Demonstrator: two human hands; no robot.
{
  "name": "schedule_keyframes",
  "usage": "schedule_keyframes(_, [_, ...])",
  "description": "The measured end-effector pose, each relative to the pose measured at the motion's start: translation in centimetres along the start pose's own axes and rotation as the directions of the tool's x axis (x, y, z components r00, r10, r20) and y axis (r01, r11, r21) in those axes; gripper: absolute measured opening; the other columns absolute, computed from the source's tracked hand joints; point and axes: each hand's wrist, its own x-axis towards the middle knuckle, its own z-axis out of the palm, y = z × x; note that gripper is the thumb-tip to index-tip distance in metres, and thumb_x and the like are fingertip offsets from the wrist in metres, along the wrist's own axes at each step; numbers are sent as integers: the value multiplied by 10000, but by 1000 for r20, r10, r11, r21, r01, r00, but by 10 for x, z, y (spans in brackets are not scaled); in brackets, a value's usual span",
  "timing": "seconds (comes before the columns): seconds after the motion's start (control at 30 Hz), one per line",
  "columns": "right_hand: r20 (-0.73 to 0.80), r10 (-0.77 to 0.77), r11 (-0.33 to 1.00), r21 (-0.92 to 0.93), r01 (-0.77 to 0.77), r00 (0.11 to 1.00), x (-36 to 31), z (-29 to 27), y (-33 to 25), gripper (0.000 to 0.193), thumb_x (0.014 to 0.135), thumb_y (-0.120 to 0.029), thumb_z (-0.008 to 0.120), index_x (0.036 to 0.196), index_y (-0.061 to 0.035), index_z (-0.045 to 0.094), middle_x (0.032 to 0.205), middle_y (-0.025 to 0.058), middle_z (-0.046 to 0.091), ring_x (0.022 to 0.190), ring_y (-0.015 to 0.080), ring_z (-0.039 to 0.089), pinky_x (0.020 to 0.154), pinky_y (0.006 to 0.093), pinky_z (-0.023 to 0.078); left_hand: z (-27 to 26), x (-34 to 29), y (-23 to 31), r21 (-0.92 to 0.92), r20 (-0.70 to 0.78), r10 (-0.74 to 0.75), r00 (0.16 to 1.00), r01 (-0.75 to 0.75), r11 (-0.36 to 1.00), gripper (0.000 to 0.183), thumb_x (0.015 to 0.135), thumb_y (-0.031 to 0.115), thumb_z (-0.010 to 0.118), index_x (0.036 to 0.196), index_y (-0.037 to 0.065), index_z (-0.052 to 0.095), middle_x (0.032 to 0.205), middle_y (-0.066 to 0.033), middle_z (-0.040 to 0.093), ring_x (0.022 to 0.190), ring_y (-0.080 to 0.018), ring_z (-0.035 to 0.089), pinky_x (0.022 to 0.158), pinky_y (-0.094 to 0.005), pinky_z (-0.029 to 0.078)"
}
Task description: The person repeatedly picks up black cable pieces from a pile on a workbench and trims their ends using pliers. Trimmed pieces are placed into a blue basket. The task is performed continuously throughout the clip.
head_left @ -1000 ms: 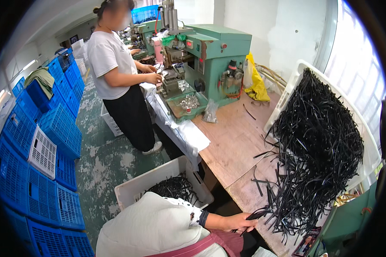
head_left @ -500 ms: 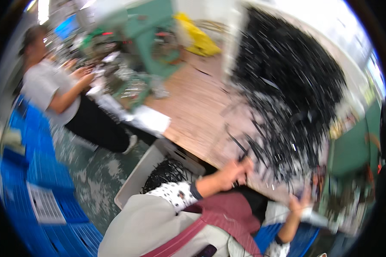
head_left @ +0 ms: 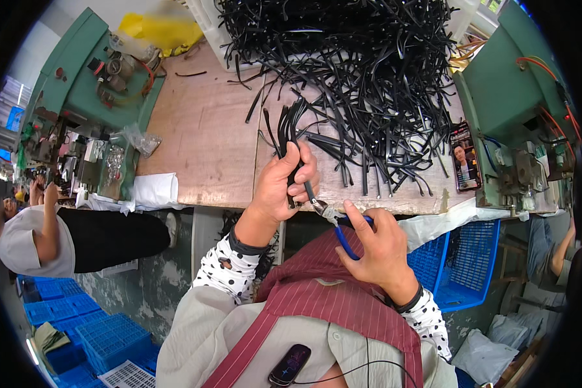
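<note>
My left hand point(head_left: 279, 181) is closed around a small bundle of slim black eyeglass temples point(head_left: 292, 123), their bent ends fanning up above my fingers. One temple point(head_left: 309, 192) sticks out toward my right hand. In my right hand point(head_left: 385, 249) is a pair of pliers point(head_left: 333, 215) with blue handles. The pliers' jaws meet the lower end of that temple; whether they grip it I cannot tell. Both hands are just over the near table edge. Beyond them, a large heap of loose black temples point(head_left: 381, 84) spills across the wooden table point(head_left: 207, 129).
Green machines point(head_left: 71, 71) point(head_left: 511, 84) flank the table. A phone point(head_left: 464, 157) leans at the right. A yellow bag point(head_left: 161, 32) lies at the back left. Below are a blue crate point(head_left: 469, 271) and a pale bin point(head_left: 204, 236). Another person point(head_left: 103, 239) stands at left.
My view has turned and steadied. My hands, apart earlier, have come together in front of me, with the pliers meeting a temple at the left hand.
</note>
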Motion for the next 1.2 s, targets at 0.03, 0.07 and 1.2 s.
schedule_keyframes(0.03, [-4, 0, 1000, -7, 0, 1000, 0, 1, 1, 806, 588, -203, 820, 1344, -145, 547, 906, 114, 519, 770, 280, 538, 621, 376, 463, 1, 0, 0, 12, -10, -9, 1000, 9, 1000, 332, 1031, 394, 411, 937, 89, 499, 649, 31, 417, 463, -37, 328, 415, -198, 318])
schedule_keyframes(0.07, [-8, 0, 1000, -13, 0, 1000, 0, 2, 2, 800, 592, -205, 816, 1346, -165, 550, 906, 106, 511, 761, 273, 539, 599, 372, 462, 1, -1, 0, 24, -20, -17, 1000, 18, 1000, 332, 1031, 394, 411, 935, 88, 497, 647, 32, 415, 463, -37, 328, 413, -197, 316])
schedule_keyframes(1.2, [322, 310, 794, 430, -430, 895, -17, 19, 11, 771, 683, -212, 803, 1394, -147, 511, 750, 101, 571, 635, 233, 589, 635, 345, 516, -1, -15, -43, 615, -363, 600, 713, -300, 729, 316, 1025, 379, 460, 927, 82, 509, 753, -24, 537, 568, -96, 445, 533, -253, 408])
